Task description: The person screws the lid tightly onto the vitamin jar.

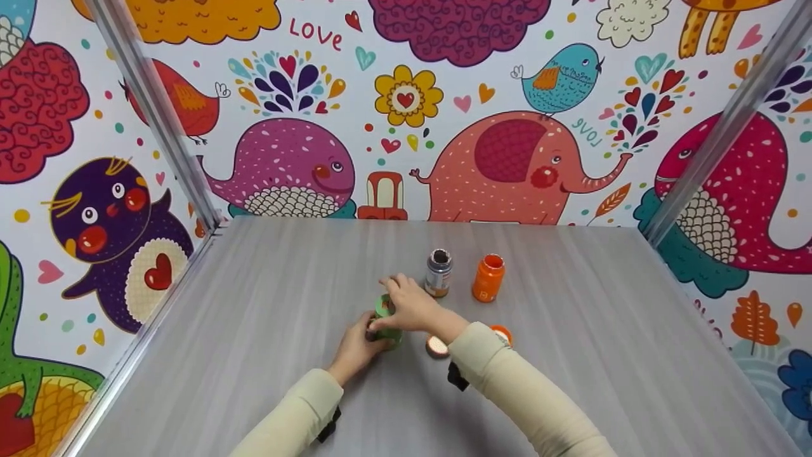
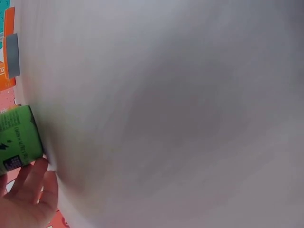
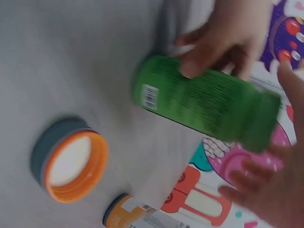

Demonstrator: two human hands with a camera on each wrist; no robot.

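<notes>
A green bottle (image 3: pixel 199 99) with its green cap (image 3: pixel 262 121) on stands on the grey table in the head view. My left hand (image 1: pixel 356 349) grips its body from the left, with the thumb across the printed side in the right wrist view. My right hand (image 1: pixel 411 306) is at the bottle's top, fingers spread and thumb apart around the cap; the fingers look loose there, and contact is hard to tell. In the left wrist view, the green bottle (image 2: pixel 20 137) shows at the left edge beside left fingers (image 2: pixel 35 183).
A grey bottle (image 1: pixel 438 274) and an orange bottle (image 1: pixel 488 279), both uncapped, stand behind the right hand. Near the right forearm, a dark-sided cap (image 1: pixel 438 346) and an orange cap (image 1: pixel 503 334) lie on the table (image 1: pixel 285 285). Printed walls and metal posts border it.
</notes>
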